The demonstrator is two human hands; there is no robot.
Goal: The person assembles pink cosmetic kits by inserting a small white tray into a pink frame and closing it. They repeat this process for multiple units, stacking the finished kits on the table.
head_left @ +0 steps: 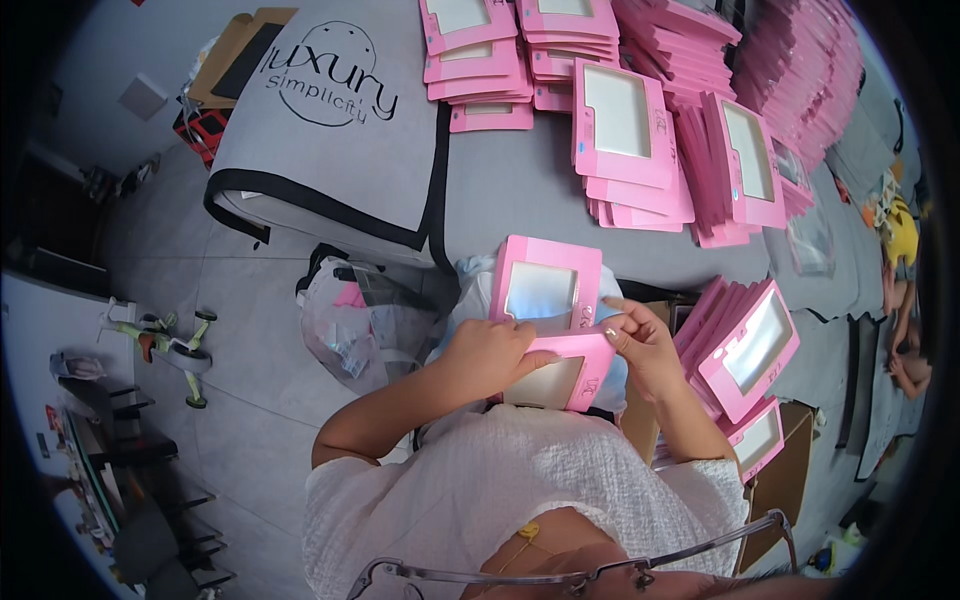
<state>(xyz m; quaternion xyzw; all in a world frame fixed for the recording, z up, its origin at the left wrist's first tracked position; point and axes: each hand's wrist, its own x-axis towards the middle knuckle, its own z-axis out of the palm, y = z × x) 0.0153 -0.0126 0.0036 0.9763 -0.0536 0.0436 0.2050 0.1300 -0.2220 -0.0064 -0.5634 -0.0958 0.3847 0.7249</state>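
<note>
Pink box [548,330]: flat, with a clear window, held at lap height just off the near edge of the grey table [520,190]; it is folded — upper panel stands toward the table, lower panel lies toward the person.
Left hand [487,356]: fingers curled over the box's lower left edge, gripping it.
Right hand [640,345]: thumb and fingers pinched on the box's right corner, at the fold.
Carton [745,350]: at the person's right, with more pink window boxes standing on edge in it.
Stacks [640,150]: many like boxes piled across the far table — some flat, some leaning.
Grey bag [330,120]: lies flat on the table's left part, black-trimmed.
Plastic bag [355,320]: on the floor, left of the knees.
</note>
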